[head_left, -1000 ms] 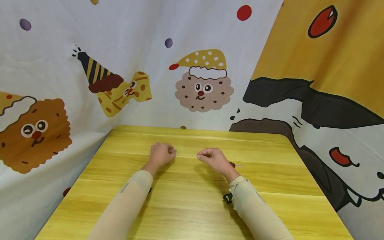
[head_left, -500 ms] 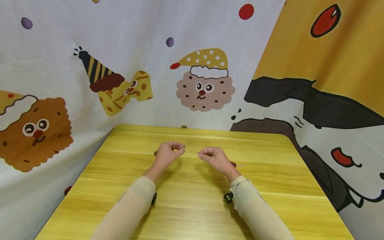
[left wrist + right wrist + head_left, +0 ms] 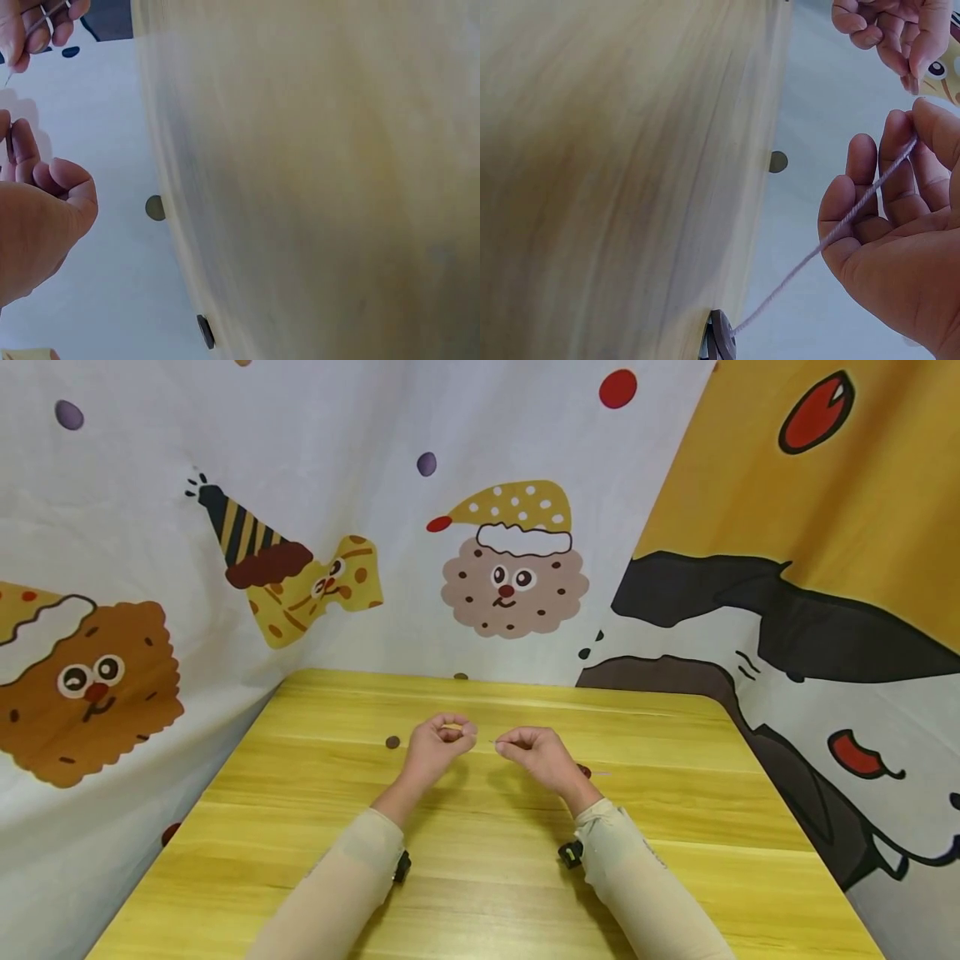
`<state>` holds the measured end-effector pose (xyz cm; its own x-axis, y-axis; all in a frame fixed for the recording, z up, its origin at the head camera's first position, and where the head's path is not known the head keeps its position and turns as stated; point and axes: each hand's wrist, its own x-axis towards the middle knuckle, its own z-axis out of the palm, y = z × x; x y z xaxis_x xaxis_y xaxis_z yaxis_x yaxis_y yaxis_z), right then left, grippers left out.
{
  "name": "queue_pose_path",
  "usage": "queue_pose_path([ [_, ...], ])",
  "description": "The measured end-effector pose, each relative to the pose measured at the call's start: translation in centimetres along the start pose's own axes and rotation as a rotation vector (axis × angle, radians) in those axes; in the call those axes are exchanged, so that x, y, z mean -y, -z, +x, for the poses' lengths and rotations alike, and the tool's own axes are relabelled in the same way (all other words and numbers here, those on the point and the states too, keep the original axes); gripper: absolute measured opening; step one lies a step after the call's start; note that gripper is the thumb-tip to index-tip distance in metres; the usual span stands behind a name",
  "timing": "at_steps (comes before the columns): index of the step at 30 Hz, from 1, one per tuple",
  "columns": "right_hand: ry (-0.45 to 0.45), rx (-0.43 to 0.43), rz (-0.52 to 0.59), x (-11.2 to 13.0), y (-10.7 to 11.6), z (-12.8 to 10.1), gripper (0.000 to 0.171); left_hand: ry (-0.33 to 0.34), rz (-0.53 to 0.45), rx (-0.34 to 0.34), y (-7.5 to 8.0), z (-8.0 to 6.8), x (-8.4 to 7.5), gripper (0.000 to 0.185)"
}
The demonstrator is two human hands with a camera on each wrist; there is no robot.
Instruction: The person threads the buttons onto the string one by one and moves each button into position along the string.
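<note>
Yellow wooden table [image 3: 480, 877]: two brown buttons, one [image 3: 392, 742] lying loose; one thread [image 3: 832, 232] pinched in right hand [image 3: 534, 753]; left hand [image 3: 441, 745] curled, contents unclear.

In the middle of the frame, the left hand [image 3: 437, 749] and the right hand [image 3: 531, 753] (fingers curled) nearly meet above the yellow table [image 3: 480, 877].

My left hand [image 3: 442, 745] is up off the surface [image 3: 480, 893] and has moved right, now close to my right hand [image 3: 534, 753]; its fist has loosened. Where it rested, a small dark button [image 3: 392, 742] now shows.
</note>
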<state>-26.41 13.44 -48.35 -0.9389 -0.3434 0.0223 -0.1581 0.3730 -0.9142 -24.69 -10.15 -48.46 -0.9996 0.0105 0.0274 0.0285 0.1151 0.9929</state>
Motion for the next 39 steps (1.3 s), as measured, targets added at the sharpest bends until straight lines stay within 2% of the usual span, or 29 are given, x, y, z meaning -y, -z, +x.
queue_pose_path([
  [7, 0.004, 0.0, -0.005, 0.2, 0.0, 0.0, 0.019, -0.001, -0.03, -0.006, -0.5, 0.0, 0.1, 0.028],
  [12, -0.001, -0.007, -0.013, 0.5, -0.1, 0.0, 0.02, -0.004, -0.013, -0.029, -0.9, 0.0, -0.1, 0.027],
  [19, -0.003, -0.065, 0.005, 1.1, -0.5, 0.1, 0.021, -0.032, -0.021, -0.108, -2.0, 0.1, -0.2, 0.024],
  [24, -0.044, -0.127, 0.023, 1.1, -0.8, 0.2, 0.022, -0.004, -0.026, -0.183, -3.0, 0.2, -0.3, 0.022],
  [27, -0.068, -0.157, 0.046, 1.1, -0.8, 0.2, 0.023, 0.007, -0.027, -0.202, -3.4, 0.2, -0.5, 0.021],
  [33, -0.072, -0.18, 0.106, 1.0, -0.8, 0.3, 0.027, -0.003, -0.027, -0.235, -4.3, 0.1, -0.2, 0.018],
  [39, -0.074, -0.196, 0.129, 1.1, -1.0, 0.4, 0.031, -0.008, -0.025, -0.302, -5.1, 0.0, -0.1, 0.019],
])
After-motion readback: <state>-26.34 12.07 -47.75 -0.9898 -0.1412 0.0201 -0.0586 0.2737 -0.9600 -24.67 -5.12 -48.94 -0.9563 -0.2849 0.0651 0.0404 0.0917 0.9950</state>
